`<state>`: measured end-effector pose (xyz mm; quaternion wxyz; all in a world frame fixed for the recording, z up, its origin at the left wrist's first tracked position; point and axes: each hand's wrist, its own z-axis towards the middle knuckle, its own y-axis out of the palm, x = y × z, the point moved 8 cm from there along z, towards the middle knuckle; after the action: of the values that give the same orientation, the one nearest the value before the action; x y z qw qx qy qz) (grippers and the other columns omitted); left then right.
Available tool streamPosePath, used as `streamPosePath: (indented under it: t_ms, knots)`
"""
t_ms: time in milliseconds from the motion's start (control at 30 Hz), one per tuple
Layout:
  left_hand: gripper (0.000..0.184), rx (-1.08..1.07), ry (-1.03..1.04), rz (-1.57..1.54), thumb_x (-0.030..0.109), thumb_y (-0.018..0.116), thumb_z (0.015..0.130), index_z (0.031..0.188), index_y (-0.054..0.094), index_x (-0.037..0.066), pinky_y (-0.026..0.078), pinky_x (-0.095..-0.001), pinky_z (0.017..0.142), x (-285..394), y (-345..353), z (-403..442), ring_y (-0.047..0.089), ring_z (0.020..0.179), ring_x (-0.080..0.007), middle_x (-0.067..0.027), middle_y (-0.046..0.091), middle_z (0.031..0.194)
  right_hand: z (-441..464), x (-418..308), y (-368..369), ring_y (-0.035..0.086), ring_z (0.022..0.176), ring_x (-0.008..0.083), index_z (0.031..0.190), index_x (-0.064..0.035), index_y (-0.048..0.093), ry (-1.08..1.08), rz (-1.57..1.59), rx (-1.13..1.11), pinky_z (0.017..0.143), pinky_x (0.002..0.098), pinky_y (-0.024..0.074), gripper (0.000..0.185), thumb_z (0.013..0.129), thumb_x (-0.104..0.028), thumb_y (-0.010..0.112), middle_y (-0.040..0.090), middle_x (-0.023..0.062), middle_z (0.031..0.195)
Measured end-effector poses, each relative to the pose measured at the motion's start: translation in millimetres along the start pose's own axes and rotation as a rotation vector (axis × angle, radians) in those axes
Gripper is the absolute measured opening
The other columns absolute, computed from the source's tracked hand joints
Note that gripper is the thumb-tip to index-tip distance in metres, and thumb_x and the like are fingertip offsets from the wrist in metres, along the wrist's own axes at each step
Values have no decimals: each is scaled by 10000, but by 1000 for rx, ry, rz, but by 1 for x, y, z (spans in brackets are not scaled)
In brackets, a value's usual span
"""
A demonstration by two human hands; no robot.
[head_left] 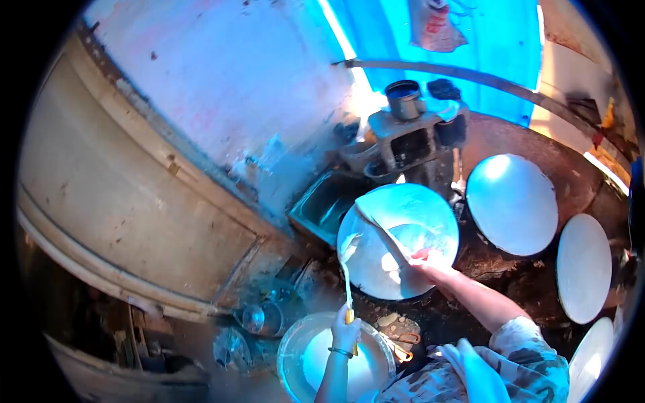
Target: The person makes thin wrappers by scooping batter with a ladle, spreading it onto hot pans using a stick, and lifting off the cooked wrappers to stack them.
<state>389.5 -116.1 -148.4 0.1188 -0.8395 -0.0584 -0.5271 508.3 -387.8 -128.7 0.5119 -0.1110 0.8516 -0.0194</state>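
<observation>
My left hand point(345, 332) is closed around the yellow handle of a long ladle point(347, 269), whose bowl end is coated with something white. It is above a wide basin point(287, 349) of white liquid, and the ladle's far end overlaps the left rim of a round griddle point(363, 275). My right hand point(430, 262) grips the near end of a long, thin, flat tool point(386, 235) lying slantwise across the griddle. Its exact kind is unclear. A pale, wet-looking layer covers part of the griddle's surface.
More round pale discs point(512, 205) stand along the dark counter on the right. Behind the griddle are a dark tray point(322, 205) and a block stand point(410, 144) with a metal pot point(404, 101). A metal jug point(262, 318) lies left of the basin.
</observation>
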Motion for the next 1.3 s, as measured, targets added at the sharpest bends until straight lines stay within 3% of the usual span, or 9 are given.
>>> streamPosePath:
  t_ms: [167, 367, 567, 833, 1000, 1067, 1133, 1200, 1300]
  knots:
    - [651, -101, 83, -343, 27, 536, 849, 1393, 205, 161, 363, -212, 369, 20, -16, -72, 442, 436, -77, -8, 474, 662, 28, 28, -44, 487, 599, 97, 890, -66, 612, -140, 0, -207, 503, 240, 378, 211, 765, -234, 638, 542, 17, 679]
    - [502, -192, 70, -784, 60, 517, 843, 1306, 331, 115, 370, -198, 379, 6, -4, -90, 419, 439, -65, 10, 421, 646, 133, 62, -25, 381, 403, 35, 775, -95, 567, -170, 98, -233, 345, 189, 277, 69, 820, -146, 578, 453, -61, 553]
    - [483, -37, 159, -705, 49, 482, 842, 1300, 332, 85, 367, -201, 362, 18, -27, -122, 406, 394, -71, -6, 432, 635, 92, 26, 105, 364, 380, 43, 755, -88, 559, -136, 9, -388, 333, 198, 260, 104, 816, -166, 591, 434, -54, 524]
    - [416, 48, 146, -752, 84, 512, 865, 1256, 369, 67, 330, -187, 393, 27, -46, -149, 414, 464, -66, -20, 444, 638, 79, 10, 136, 342, 349, 54, 729, -79, 549, -125, -67, -450, 317, 210, 237, 152, 812, -192, 608, 407, -44, 485]
    - [322, 172, 161, -878, 136, 548, 879, 1180, 445, 88, 349, -174, 417, 9, -33, -118, 422, 492, -70, -20, 484, 692, 69, 20, 88, 329, 330, 61, 713, -73, 542, -99, -69, -436, 307, 217, 223, 183, 809, -208, 619, 391, -38, 461]
    - [320, -2, 56, -1195, 204, 551, 885, 1174, 466, 98, 416, -198, 483, -7, -13, -101, 497, 585, -75, -24, 532, 762, 61, 23, 35, 323, 322, 64, 706, -71, 540, -62, -88, -417, 303, 220, 218, 195, 808, -215, 623, 385, -36, 451]
    - [351, -110, -172, -1191, 195, 519, 897, 1223, 433, 97, 408, -194, 487, 8, -5, -122, 466, 573, -74, -27, 515, 805, 49, 25, -21, 318, 314, 66, 700, -68, 537, -2, -95, -451, 299, 223, 212, 207, 807, -221, 627, 378, -34, 441]
    - [384, -152, -66, -1131, 105, 498, 885, 1256, 397, 94, 349, -174, 436, 15, -14, -112, 414, 539, -57, -15, 464, 770, 43, 23, -63, 316, 316, 59, 663, -59, 533, -7, -42, -550, 296, 227, 212, 230, 791, -218, 639, 382, -25, 437]
    - [451, 10, 43, -823, 8, 492, 846, 1271, 359, 78, 281, -159, 385, 47, -26, -105, 363, 498, -41, 12, 405, 691, 73, 0, -84, 349, 356, 41, 857, -2, 626, -190, 0, -227, 316, 222, 223, 169, 789, -156, 632, 456, -31, 511]
